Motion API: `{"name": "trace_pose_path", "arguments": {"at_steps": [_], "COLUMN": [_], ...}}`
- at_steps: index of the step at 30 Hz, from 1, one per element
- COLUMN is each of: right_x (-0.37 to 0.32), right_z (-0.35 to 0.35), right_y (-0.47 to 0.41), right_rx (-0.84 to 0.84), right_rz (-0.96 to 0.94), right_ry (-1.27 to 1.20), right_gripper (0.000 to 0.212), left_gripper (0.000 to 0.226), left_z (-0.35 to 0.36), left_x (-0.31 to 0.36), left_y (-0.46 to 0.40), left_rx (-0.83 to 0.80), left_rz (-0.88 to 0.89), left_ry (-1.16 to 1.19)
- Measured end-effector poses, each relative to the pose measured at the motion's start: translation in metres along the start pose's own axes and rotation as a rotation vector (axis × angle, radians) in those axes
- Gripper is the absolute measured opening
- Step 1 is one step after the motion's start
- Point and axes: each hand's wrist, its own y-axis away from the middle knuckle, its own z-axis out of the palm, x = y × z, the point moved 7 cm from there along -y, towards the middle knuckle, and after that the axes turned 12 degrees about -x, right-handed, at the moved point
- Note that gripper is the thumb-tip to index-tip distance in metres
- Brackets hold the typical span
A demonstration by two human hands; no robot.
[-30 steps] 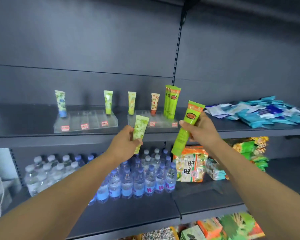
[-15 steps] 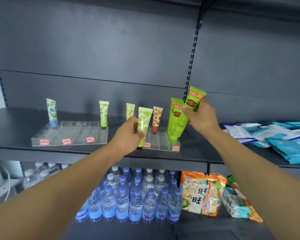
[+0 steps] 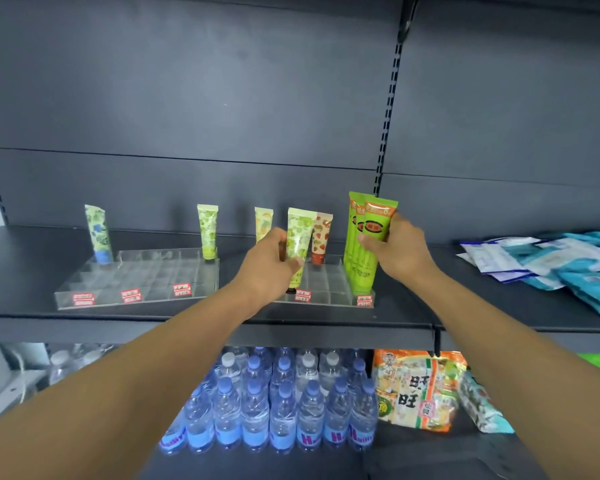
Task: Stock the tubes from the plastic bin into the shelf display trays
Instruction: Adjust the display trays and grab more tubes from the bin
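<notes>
Evidently light and soft-walled, the pale green tube (image 3: 298, 244) is pinched mid-body by the left hand (image 3: 269, 261) over the right acrylic tray (image 3: 329, 292); the tall green tube (image 3: 373, 244) is gripped near its flat crimp by the right hand (image 3: 397, 254). Glossy skins may slip; stiffer cap ends are best seated first.

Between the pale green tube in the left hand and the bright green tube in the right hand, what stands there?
In the head view, a small upright strawberry-print tube with a red cap stands in the clear acrylic tray, between the pale green tube and the bright green tube.
</notes>
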Motion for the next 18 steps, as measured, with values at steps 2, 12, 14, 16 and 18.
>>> {"name": "trace_pose_path", "arguments": {"at_steps": [2, 12, 14, 16, 18], "right_x": [0.001, 0.001, -0.009, -0.027, -0.051], "right_z": [0.006, 0.004, -0.009, -0.024, -0.029], "right_y": [0.001, 0.012, 0.018, 0.026, 0.029], "right_rx": [-0.032, 0.019, 0.137, 0.263, 0.294], "right_rz": [0.021, 0.108, 0.084, 0.024, -0.080], "right_ry": [0.023, -0.015, 0.030, 0.108, 0.149], "right_gripper": [0.037, 0.048, 0.056, 0.057, 0.049], "left_gripper": [0.014, 0.024, 0.025, 0.024, 0.023], "left_z": [-0.003, -0.014, -0.016, -0.018, -0.021], "left_x": [-0.003, -0.012, -0.011, -0.010, -0.009], "left_y": [-0.002, 0.000, -0.001, -0.001, -0.002], "left_rx": [-0.006, -0.029, -0.029, -0.028, -0.018], "left_rz": [0.002, -0.001, 0.008, 0.022, 0.041], "left_ry": [-0.004, -0.001, -0.016, -0.043, -0.050]}}
